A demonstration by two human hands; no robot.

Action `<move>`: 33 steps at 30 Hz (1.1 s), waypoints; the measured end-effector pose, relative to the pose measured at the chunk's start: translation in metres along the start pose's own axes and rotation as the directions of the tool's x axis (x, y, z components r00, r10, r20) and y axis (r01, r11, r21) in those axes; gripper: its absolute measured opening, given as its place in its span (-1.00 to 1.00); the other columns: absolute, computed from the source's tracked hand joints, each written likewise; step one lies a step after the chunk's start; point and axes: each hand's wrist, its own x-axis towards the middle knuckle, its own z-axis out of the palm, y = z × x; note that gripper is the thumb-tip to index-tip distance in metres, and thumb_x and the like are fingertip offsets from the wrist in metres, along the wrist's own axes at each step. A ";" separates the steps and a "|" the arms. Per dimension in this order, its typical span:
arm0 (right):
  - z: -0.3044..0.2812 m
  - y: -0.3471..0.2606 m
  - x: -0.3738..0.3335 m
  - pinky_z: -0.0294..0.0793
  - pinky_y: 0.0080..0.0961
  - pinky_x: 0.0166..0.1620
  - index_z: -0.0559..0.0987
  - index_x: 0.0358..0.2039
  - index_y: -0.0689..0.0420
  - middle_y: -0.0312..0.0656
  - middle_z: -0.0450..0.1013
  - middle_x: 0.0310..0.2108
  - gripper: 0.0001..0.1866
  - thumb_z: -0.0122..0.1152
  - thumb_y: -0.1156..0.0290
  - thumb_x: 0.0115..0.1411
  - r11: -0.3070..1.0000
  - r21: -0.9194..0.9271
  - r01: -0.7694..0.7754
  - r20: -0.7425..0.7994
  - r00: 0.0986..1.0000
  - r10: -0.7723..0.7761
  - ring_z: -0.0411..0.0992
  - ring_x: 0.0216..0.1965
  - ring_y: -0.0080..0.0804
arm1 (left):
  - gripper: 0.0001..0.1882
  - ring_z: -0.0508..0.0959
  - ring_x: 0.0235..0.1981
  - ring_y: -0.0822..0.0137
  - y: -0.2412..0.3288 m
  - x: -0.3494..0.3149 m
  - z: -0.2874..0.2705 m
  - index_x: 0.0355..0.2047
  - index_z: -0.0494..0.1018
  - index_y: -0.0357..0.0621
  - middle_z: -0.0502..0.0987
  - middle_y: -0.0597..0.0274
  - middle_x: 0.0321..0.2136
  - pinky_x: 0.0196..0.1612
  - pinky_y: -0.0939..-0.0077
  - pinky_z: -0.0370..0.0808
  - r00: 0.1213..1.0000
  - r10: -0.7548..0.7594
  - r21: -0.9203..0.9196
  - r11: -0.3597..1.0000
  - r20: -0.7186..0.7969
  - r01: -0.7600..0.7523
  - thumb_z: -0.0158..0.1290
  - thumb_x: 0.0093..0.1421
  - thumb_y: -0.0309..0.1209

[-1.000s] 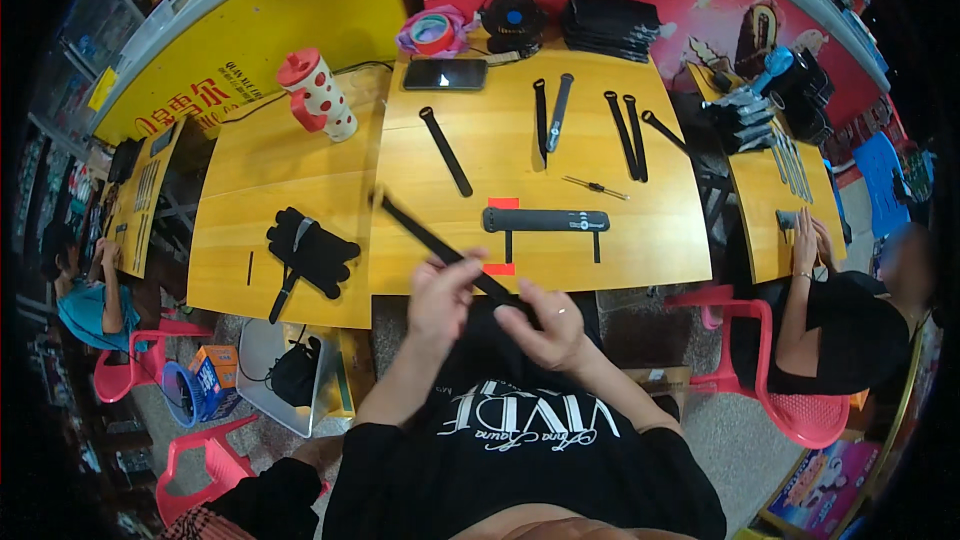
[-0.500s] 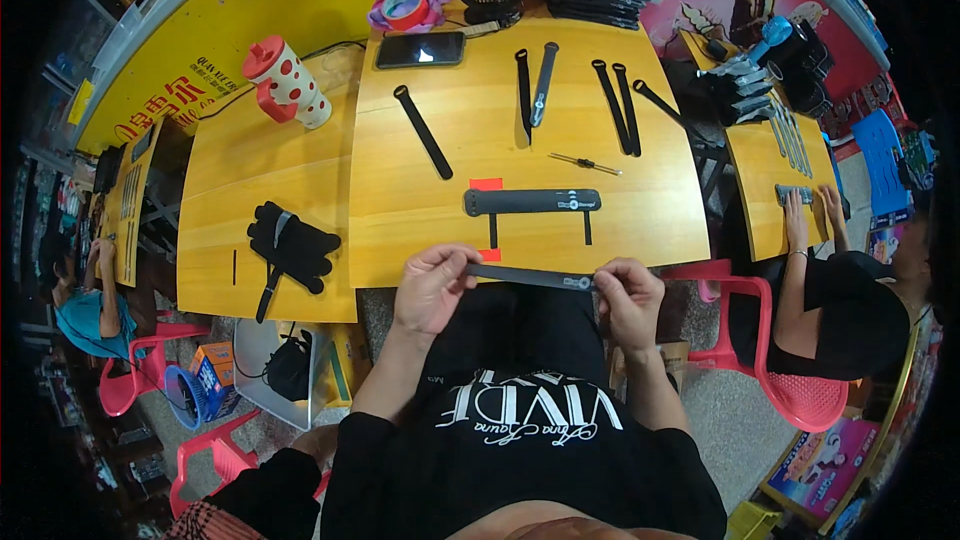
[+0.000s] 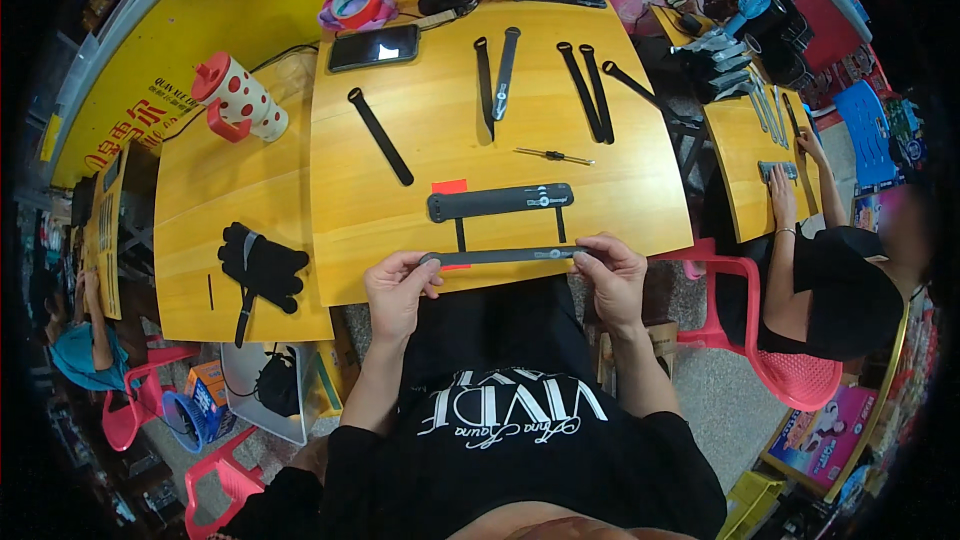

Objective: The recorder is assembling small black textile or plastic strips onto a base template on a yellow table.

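Stretched level between my two hands is a dark grey strap (image 3: 497, 256) with light print near its right end. My left hand (image 3: 400, 288) pinches its left end, and my right hand (image 3: 612, 274) pinches its right end. Just beyond it on the table lies a wider dark grey strip (image 3: 500, 202) with rounded ends and small holes at its left end. Two narrow black bands (image 3: 461, 234) stick out from under that strip toward me. A red patch (image 3: 449, 186) shows at its far left edge; another is mostly hidden behind the held strap.
Farther back on the yellow table (image 3: 640, 190) lie a thin double-ended tool (image 3: 554, 155), several black looped straps (image 3: 381, 137) and a phone (image 3: 374, 47). Left are a bundle of black gloves (image 3: 262, 268) and a spotted cup (image 3: 240, 98). A co-worker (image 3: 820, 290) sits at right.
Both hands have moved the strap a little away from me, over the table's near edge, and it is now level instead of sloping. The whole view has shifted slightly.
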 end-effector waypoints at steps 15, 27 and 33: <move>0.004 0.024 0.061 0.33 -0.73 -0.51 0.48 -0.37 0.25 -0.33 0.39 -0.54 -0.88 0.20 0.69 0.07 0.866 -0.461 0.195 -0.153 0.943 -0.294 0.36 -0.56 -0.71 | -0.91 0.53 -0.57 0.50 -0.005 0.043 0.013 -0.32 0.53 -0.37 0.56 0.20 -0.51 -0.61 0.72 0.45 0.994 -0.001 0.153 0.988 -0.106 0.017 0.12 0.14 -0.64; 0.005 0.027 0.070 0.28 -0.78 -0.56 0.40 -0.40 0.20 -0.33 0.36 -0.54 -0.79 0.17 0.77 0.04 0.756 -0.616 0.221 -0.135 0.916 -0.377 0.34 -0.60 -0.73 | -0.91 0.51 -0.67 0.52 -0.004 0.047 0.019 -0.32 0.53 -0.37 0.57 0.17 -0.54 -0.71 0.75 0.38 0.987 -0.011 0.239 0.970 -0.159 0.049 0.13 0.14 -0.63; 0.010 0.021 0.071 0.24 -0.78 -0.57 0.39 -0.42 0.20 -0.34 0.35 -0.56 -0.79 0.17 0.78 0.03 0.754 -0.623 0.206 -0.138 0.921 -0.365 0.31 -0.60 -0.76 | -0.89 0.50 -0.67 0.52 -0.004 0.048 0.020 -0.30 0.53 -0.37 0.57 0.18 -0.54 -0.72 0.75 0.36 0.982 -0.026 0.256 0.964 -0.189 0.075 0.14 0.14 -0.63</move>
